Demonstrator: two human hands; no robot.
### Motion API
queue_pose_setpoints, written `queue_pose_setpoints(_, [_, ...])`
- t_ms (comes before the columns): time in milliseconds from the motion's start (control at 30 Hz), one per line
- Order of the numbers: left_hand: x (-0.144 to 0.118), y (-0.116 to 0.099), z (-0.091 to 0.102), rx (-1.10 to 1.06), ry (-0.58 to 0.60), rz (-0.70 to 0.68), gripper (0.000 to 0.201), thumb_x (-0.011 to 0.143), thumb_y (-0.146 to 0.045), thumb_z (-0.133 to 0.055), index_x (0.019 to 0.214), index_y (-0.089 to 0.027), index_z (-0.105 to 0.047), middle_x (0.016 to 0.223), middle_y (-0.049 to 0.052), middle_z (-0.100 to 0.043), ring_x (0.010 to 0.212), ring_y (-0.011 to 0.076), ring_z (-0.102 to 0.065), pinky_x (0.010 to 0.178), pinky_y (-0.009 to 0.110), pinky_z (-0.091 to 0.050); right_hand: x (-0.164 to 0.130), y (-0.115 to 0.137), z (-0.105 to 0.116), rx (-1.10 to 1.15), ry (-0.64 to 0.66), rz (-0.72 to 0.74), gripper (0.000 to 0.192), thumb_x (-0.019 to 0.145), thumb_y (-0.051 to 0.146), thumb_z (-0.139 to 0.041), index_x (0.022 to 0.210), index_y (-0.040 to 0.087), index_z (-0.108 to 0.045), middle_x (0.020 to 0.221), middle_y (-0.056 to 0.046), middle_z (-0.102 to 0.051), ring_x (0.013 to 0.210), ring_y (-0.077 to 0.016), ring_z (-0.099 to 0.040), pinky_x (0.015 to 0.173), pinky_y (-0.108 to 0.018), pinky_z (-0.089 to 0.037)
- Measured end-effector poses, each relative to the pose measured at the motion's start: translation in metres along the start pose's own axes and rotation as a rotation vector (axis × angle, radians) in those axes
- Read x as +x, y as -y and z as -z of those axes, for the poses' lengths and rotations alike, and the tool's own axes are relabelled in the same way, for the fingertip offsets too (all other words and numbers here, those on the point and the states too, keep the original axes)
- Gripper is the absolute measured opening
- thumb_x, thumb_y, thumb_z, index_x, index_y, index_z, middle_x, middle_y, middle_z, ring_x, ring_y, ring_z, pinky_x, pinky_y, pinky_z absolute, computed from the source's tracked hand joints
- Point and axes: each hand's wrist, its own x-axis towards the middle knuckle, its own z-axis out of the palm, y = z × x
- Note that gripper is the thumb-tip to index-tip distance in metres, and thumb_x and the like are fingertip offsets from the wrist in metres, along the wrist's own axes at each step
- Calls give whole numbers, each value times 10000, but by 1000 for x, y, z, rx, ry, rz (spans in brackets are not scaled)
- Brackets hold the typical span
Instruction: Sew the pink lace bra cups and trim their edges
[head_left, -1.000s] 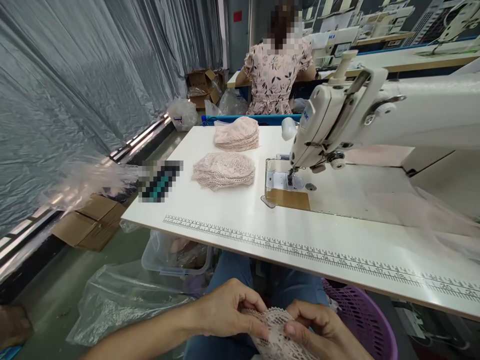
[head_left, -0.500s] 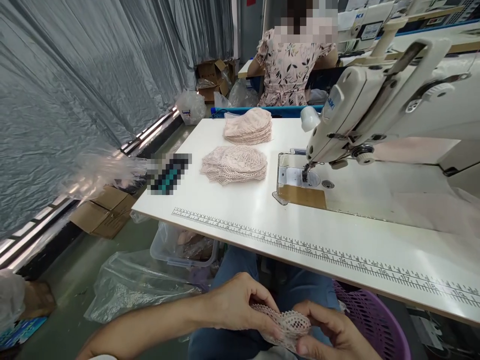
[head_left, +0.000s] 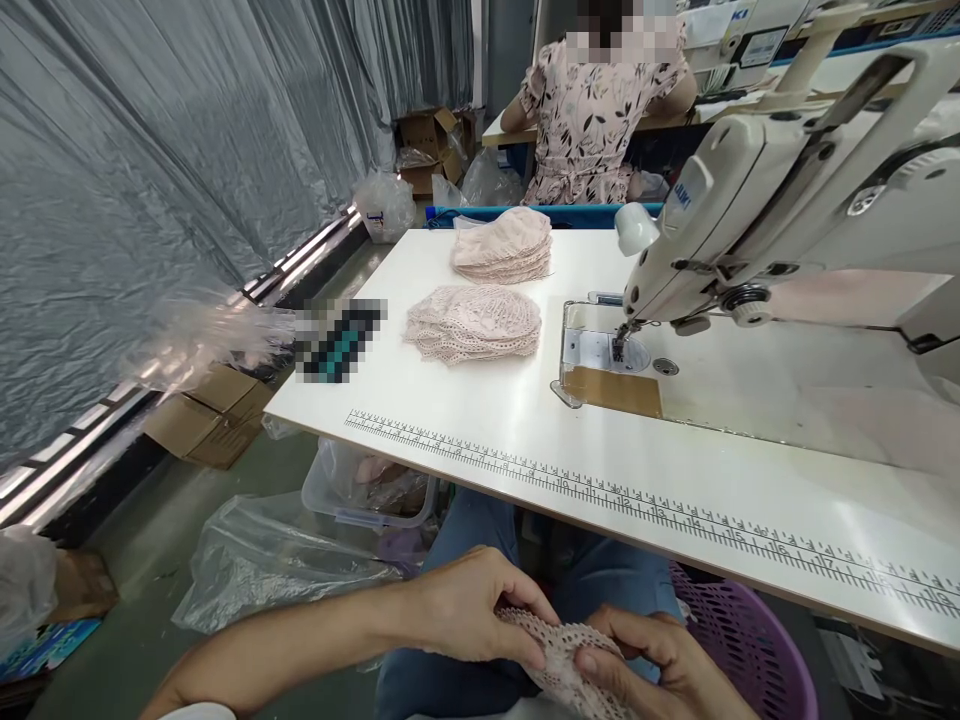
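Over my lap, a pale pink piece of lace fabric [head_left: 564, 655] is stretched between both hands. My left hand [head_left: 480, 610] pinches its left end between thumb and fingers. Further right, my right hand [head_left: 652, 655] grips the same lace, with the thumb on top. The lower part of the piece runs out of the bottom of the view. On the table lie two stacks of similar pink pieces: a lace-edged stack [head_left: 474, 325] nearer me and a smoother stack [head_left: 502, 245] behind it.
A sewing machine [head_left: 720, 220] stands on the right of the white table [head_left: 480, 415], which has a printed ruler along its front edge. A purple basket [head_left: 757, 640] is by my right leg. Left below are a plastic tub [head_left: 367, 515] and a cardboard box [head_left: 210, 415]. A person [head_left: 600, 120] sits beyond.
My right hand's thumb and fingers have shifted left along the lace, closer to my left hand, and more lace shows below. The camera view has shifted slightly.
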Motion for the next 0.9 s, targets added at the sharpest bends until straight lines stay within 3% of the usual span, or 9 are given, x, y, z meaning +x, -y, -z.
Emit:
queue_pose_setpoints(167, [2,6,-5,-48,11,5,354,635,-419,-726,883,-167,-715,584,-37,-465,546,77,-354,458,177,-246,4,1,-2,-59,29,4,414,837,521,-469,630,179,-573,564,34,-430,565,-112,-419,521,-218,-302])
queue_pose_setpoints(367, [7,8,-15,-97,-80,52,288,697,-394,-668,764,-119,-716,555,-12,-523,510,71,-392,449,171,-274,2,6,-3,17,-5,-40,415,805,536,-504,597,177,-533,530,52,-390,531,-94,-366,492,-211,-273])
queue_pose_setpoints(533, [6,10,-14,-258,-70,133,390,563,-455,-761,716,-101,-701,540,-11,-531,494,70,-407,449,174,-283,-2,4,2,174,51,-56,327,749,503,-603,693,182,-588,607,37,-505,600,-115,-431,555,-211,-317])
queue_pose_setpoints(667, [5,13,-13,-313,-80,155,409,520,-457,-786,691,-99,-690,513,-23,-502,470,59,-373,438,178,-262,-3,6,2,223,13,-82,335,747,510,-603,655,189,-585,576,41,-469,566,-111,-395,532,-215,-316])
queue_pose_setpoints(900, [4,4,-15,-229,-50,142,218,651,-310,-704,726,-105,-694,509,-37,-496,466,46,-358,441,157,-277,4,10,2,333,-22,-96,354,739,526,-606,641,186,-594,592,39,-452,569,-99,-377,522,-201,-316])
